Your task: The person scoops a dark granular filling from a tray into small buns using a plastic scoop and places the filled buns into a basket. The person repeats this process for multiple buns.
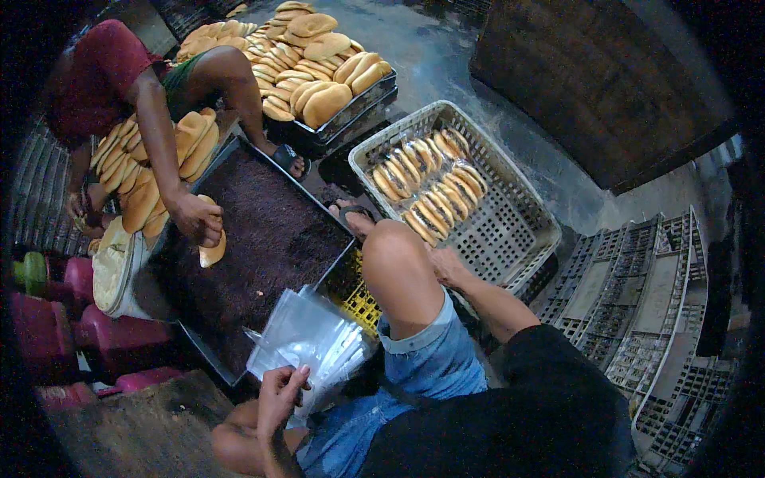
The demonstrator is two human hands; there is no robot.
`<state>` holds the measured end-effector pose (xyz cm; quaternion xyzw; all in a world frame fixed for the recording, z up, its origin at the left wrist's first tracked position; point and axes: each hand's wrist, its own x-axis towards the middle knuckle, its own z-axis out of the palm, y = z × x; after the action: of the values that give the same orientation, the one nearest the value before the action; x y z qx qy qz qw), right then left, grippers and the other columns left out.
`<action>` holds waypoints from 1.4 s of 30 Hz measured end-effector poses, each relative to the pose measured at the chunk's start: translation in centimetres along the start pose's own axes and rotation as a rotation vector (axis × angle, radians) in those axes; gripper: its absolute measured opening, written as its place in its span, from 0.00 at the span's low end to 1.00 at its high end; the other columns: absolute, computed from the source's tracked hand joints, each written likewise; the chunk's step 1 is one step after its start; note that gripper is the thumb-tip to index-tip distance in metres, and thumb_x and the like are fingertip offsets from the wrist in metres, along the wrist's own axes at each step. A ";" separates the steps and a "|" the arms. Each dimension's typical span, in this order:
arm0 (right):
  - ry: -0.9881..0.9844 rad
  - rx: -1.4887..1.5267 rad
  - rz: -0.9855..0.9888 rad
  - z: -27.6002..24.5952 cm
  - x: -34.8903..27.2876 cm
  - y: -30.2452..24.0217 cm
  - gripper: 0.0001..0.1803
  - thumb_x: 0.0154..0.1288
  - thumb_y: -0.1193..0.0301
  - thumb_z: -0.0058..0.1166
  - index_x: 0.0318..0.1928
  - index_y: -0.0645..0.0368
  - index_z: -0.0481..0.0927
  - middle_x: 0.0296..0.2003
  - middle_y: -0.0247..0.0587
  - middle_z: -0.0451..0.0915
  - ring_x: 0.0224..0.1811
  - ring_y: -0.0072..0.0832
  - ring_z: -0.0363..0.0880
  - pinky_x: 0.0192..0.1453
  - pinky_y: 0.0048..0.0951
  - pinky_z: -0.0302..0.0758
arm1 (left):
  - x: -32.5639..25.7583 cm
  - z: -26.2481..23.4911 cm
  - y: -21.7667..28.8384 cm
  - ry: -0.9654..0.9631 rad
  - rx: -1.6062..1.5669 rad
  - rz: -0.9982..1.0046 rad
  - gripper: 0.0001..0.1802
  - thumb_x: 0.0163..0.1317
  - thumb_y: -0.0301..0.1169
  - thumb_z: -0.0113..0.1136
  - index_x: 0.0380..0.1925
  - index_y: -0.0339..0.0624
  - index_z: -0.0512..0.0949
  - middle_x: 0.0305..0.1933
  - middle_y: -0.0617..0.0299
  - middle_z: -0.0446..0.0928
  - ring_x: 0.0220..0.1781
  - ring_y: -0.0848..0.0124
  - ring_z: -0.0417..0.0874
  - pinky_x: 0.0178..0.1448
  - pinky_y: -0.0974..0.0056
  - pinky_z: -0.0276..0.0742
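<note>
Head view:

1. Your left hand (283, 390) is down at the near edge of the plastic bags (311, 342), thumb and fingers bent in close to each other. Can't tell if they're actually pinching a bag, tbh.

2. Your right hand (451, 267) is well apart from the left, over by the near side of the pale crate (514, 227), right next to the packed rolls (443, 205). Your knee hides the fingertips, so no clue whether they're clamped on anything.

3. The bags lie fanned over your lap near the corner of the metal tray (295, 189). My guess: that keeps them in easy reach. They're thin, glossy, see-through and a bit crinkled.

4. The packed rolls sit in that crate, standing on edge in snug rows inside shiny film. Probably packed tight so they prop each other up. The crate looks like hard plastic, sides and base full of small holes.

5. Across from you, the co-worker's hand (198, 219) holds a bun (213, 248) over the tray, likely so any crumbs drop back into the dark filling (247, 219). That stuff looks crumbly and purplish brown.

6. More loose bread (327, 103) is heaped in black trays behind: long ovals, smooth golden crusts. The tub (111, 271) beside the filling has a pale, creamy-looking spread.
</note>
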<state>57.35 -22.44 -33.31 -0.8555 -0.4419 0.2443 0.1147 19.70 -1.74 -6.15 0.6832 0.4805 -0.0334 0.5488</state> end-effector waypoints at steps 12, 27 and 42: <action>0.056 0.406 -0.763 -22.3 3.1 -26.1 0.29 0.65 0.50 0.59 0.57 0.58 0.79 0.47 0.54 0.84 0.50 0.44 0.84 0.55 0.42 0.78 | -1.1 -3.0 2.6 0.160 0.115 0.206 0.19 0.66 0.37 0.62 0.21 0.34 0.79 0.19 0.61 0.76 0.20 0.77 0.73 0.28 0.70 0.65; 0.185 1.510 -0.251 -11.2 -4.0 -32.3 0.11 0.67 0.72 0.60 0.45 0.66 0.76 0.35 0.42 0.79 0.26 0.22 0.80 0.28 0.24 0.84 | 8.2 -4.1 -0.8 0.290 -1.148 0.400 0.19 0.71 0.48 0.57 0.48 0.44 0.77 0.45 0.60 0.80 0.45 0.70 0.83 0.42 0.68 0.79; 0.487 0.385 -0.085 -3.6 13.2 -47.0 0.63 0.48 0.40 0.69 0.74 0.60 0.50 0.72 0.63 0.53 0.77 0.55 0.47 0.76 0.64 0.42 | 10.9 -12.5 -8.7 0.994 -1.309 0.312 0.31 0.71 0.60 0.47 0.41 0.38 0.71 0.41 0.57 0.82 0.42 0.66 0.87 0.42 0.62 0.85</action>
<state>32.76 15.82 -15.06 -0.8322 -0.3826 0.1064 0.3869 13.51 14.25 -13.72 0.2205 0.4888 0.6340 0.5572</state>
